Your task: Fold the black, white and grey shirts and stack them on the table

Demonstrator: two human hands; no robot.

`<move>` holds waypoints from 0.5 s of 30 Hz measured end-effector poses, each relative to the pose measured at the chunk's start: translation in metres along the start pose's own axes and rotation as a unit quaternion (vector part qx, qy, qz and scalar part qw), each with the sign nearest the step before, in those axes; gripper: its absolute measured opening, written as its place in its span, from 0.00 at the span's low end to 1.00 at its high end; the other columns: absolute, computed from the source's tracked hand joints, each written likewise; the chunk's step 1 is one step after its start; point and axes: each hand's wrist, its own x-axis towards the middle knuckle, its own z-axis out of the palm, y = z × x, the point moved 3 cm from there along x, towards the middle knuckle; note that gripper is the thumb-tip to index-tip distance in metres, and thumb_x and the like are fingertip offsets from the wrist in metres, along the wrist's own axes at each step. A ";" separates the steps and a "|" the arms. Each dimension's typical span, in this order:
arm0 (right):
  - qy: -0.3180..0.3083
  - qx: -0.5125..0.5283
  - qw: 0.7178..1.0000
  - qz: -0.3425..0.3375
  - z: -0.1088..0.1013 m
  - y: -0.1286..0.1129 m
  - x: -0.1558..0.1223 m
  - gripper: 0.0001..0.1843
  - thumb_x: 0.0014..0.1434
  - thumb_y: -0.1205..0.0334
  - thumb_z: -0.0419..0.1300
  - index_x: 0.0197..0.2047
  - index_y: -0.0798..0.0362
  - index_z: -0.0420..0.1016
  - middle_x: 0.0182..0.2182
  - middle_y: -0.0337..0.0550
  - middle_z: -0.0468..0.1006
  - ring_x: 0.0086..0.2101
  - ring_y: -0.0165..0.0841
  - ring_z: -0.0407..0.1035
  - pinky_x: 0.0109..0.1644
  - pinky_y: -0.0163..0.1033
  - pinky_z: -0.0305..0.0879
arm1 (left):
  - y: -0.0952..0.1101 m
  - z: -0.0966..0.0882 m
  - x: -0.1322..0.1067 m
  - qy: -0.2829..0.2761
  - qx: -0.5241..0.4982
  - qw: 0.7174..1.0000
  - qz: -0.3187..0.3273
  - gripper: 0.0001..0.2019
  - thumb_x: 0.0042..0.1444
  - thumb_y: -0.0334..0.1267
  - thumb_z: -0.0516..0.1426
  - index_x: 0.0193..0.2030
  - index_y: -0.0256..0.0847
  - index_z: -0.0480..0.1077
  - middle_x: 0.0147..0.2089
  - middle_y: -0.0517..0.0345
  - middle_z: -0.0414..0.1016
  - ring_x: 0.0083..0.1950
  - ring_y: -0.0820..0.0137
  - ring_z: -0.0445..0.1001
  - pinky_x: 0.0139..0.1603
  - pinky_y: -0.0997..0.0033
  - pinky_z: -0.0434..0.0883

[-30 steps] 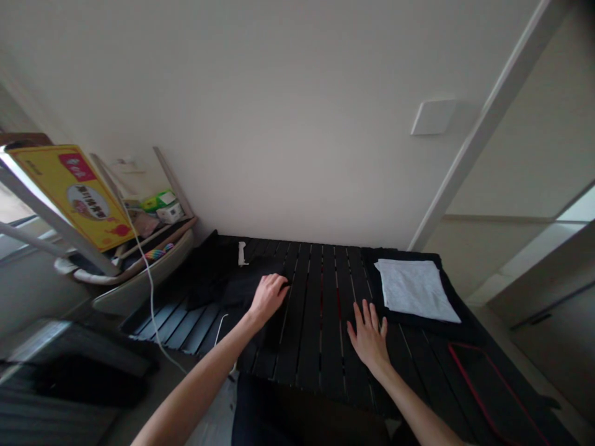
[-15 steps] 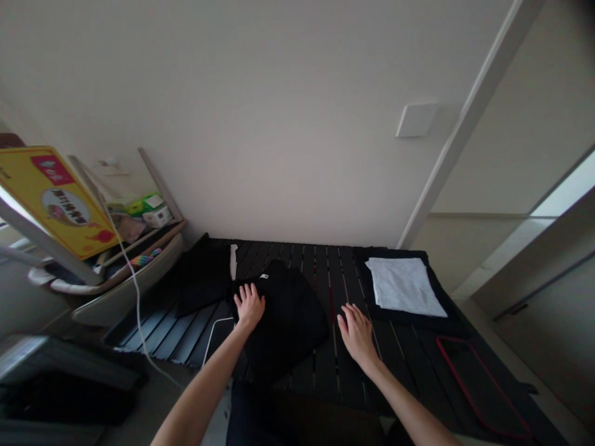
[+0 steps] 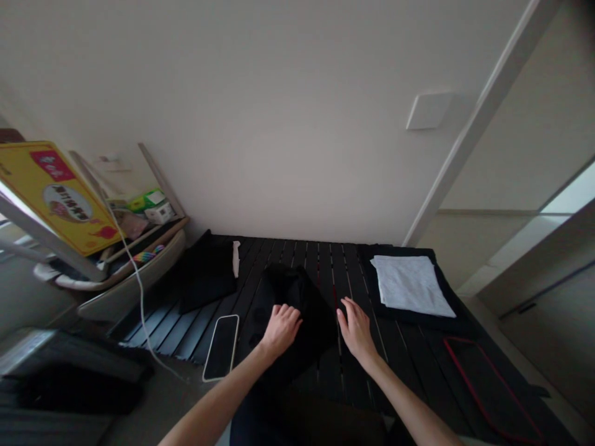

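A black garment lies bunched on the black slatted table right in front of me. My left hand rests on its near part with the fingers curled down onto the cloth. My right hand touches the garment's right edge, fingers stretched out and close together. A phone with a pale rim lies face up on the slats, left of my left arm.
A folded white cloth lies on dark folded fabric at the table's right. More black fabric with a white tag sits far left. A cluttered shelf with a yellow box and a white cable stands left. The wall is close behind.
My left hand pulled the black garment from the left toward the middle and moved right with it, uncovering the phone. My right hand stayed near the garment's right edge.
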 end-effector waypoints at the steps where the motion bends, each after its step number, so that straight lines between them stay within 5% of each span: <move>1: 0.006 0.014 1.000 -0.001 -0.003 -0.003 0.005 0.26 0.66 0.48 0.40 0.57 0.54 0.64 0.54 0.58 0.71 0.55 0.44 0.64 0.56 0.52 0.61 | 0.016 0.001 -0.005 -0.001 -0.021 0.999 0.038 0.09 0.65 0.38 0.48 0.40 0.41 0.67 0.40 0.55 0.72 0.43 0.66 0.67 0.49 0.63 0.61; 5: -0.017 0.039 0.999 0.011 -0.009 -0.015 0.017 0.28 0.65 0.47 0.44 0.61 0.55 0.57 0.56 0.58 0.69 0.56 0.43 0.63 0.56 0.51 0.61 | 0.058 -0.003 -0.026 -0.030 -0.101 0.984 0.143 0.10 0.64 0.42 0.50 0.43 0.42 0.68 0.39 0.56 0.72 0.43 0.68 0.68 0.48 0.65 0.61; 8: -0.106 -0.010 0.993 0.048 -0.004 -0.022 0.013 0.29 0.61 0.48 0.51 0.61 0.54 0.56 0.55 0.56 0.70 0.55 0.44 0.65 0.56 0.53 0.59 | 0.069 -0.010 -0.033 -0.063 -0.147 0.976 0.150 0.12 0.64 0.46 0.50 0.45 0.44 0.70 0.40 0.58 0.73 0.43 0.69 0.69 0.49 0.67 0.62; 12: -0.235 -0.109 0.965 0.046 0.003 -0.028 0.000 0.24 0.55 0.55 0.59 0.54 0.52 0.66 0.54 0.53 0.72 0.54 0.46 0.65 0.60 0.57 0.50 | 0.062 -0.016 -0.031 -0.063 -0.159 0.985 -0.020 0.17 0.68 0.42 0.42 0.49 0.44 0.70 0.44 0.55 0.73 0.46 0.69 0.72 0.48 0.69 0.65; 15: -0.256 -0.136 0.957 0.032 -0.003 -0.033 0.001 0.17 0.58 0.66 0.54 0.51 0.53 0.69 0.49 0.51 0.76 0.50 0.40 0.69 0.62 0.53 0.47 | 0.050 -0.017 -0.030 -0.095 -0.106 0.977 -0.161 0.18 0.67 0.39 0.42 0.51 0.40 0.70 0.45 0.51 0.73 0.43 0.68 0.75 0.43 0.69 0.69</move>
